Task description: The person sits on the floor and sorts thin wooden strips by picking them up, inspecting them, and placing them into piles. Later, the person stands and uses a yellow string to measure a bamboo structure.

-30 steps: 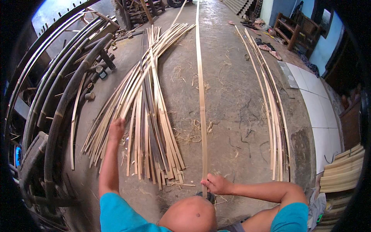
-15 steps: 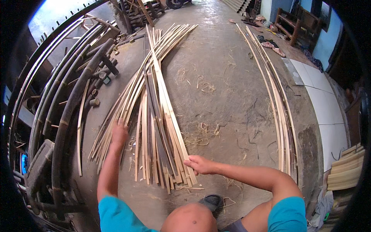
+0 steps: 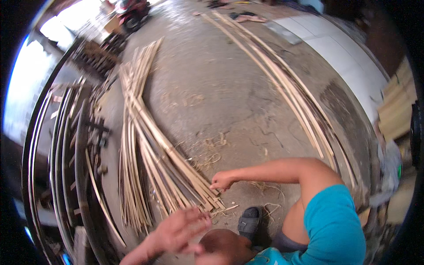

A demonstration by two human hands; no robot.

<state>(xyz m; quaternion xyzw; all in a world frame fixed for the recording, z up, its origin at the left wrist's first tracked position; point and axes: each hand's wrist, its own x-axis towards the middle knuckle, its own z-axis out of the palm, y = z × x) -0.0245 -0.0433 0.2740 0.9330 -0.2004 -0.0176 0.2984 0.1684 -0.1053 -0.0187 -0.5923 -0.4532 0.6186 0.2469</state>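
Long pale bamboo strips (image 3: 163, 143) lie on the floor to my left in two crossing bundles, a few darker strips among them. My right hand (image 3: 222, 180) is closed at the near end of the right-hand bundle, its fingertips on the edge of a strip. My left hand (image 3: 183, 229) is raised in front of my knee, slightly blurred, with its fingers stretched and thumb apart. Nothing shows in it. The left-hand bundle (image 3: 132, 185) fans out toward me beyond that hand.
More long strips (image 3: 282, 84) lie along the right. A rack of dark bamboo poles (image 3: 81, 163) stands at the left, a single strip (image 3: 104, 198) beside it. Fibre shavings (image 3: 207, 157) litter the floor. A dark sandal (image 3: 250, 221) is on my foot. Far off is a red motorcycle (image 3: 132, 15).
My left hand has left the left-hand bundle and come back toward my knee, opening out. My right hand stays at the strip ends. The whole view has turned and tilted.
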